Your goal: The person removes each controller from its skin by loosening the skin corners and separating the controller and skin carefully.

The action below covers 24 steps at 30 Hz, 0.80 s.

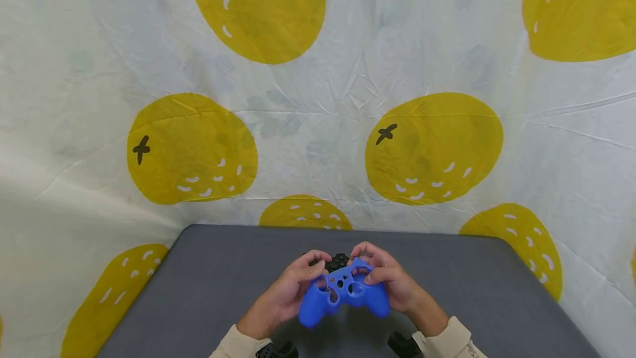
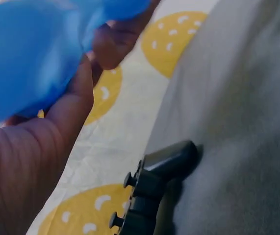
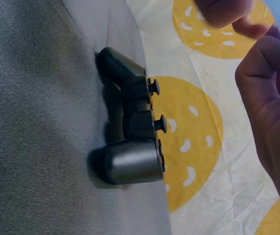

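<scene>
A blue, soft-looking game controller cover [image 1: 342, 287] with cut-out holes is held up between both hands in the head view. My left hand [image 1: 290, 286] grips its left side, thumb near the upper edge. On the other side my right hand [image 1: 392, 278] pinches its upper right part between thumb and fingers. Behind the cover lies a black game controller [image 1: 338, 261], mostly hidden in the head view. Both wrist views show this controller [image 3: 135, 122] resting on the grey surface, apart from the hands, thumbsticks visible. The blue cover [image 2: 27, 58] looks blurred and large in the left wrist view.
The grey cloth-covered table [image 1: 223, 258] spreads under the hands. A pale curtain [image 1: 318, 153] with yellow fruit prints hangs along its back and sides. Dark wrist-worn devices [image 1: 404, 344] show at the bottom, beside the cream sleeves [image 1: 444, 338].
</scene>
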### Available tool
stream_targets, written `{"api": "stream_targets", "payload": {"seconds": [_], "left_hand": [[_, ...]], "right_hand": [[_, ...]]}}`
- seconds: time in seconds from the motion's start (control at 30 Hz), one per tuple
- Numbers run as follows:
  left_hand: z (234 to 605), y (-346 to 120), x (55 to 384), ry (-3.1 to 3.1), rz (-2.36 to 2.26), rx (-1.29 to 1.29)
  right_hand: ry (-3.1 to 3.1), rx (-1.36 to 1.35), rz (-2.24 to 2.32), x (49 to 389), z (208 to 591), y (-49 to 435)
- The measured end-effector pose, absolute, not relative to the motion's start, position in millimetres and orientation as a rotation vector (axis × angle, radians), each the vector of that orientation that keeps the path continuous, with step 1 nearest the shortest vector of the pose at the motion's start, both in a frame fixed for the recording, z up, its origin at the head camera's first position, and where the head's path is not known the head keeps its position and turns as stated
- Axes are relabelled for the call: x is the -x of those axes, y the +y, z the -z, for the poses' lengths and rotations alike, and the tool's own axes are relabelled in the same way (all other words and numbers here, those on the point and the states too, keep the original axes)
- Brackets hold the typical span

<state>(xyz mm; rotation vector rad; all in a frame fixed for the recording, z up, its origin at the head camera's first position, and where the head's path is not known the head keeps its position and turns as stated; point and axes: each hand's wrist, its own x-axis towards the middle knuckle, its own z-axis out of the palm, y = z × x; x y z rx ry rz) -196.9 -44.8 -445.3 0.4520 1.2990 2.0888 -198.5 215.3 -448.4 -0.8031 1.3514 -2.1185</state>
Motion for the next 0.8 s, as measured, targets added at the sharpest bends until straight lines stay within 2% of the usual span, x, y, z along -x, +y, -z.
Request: {"api": "stream_targets", "payload": {"seconds": [0.2,0.47,0.8], "left_hand": [[443.5,-42.5,194.6,1.46,-2.081,-0.366],[451.0,-48.3,191.9,1.498,-2.114,-0.188],[446.7,-50.4,194.2,1.658,-2.314,-0.21]], "right_hand": [[1.394,0.781,2.164,195.2,445.2,214.8],[1.579,0.605,2.212,190.3,442.0,215.6],[1.674,0.357,2.15,183.4,434.1,208.5]]}}
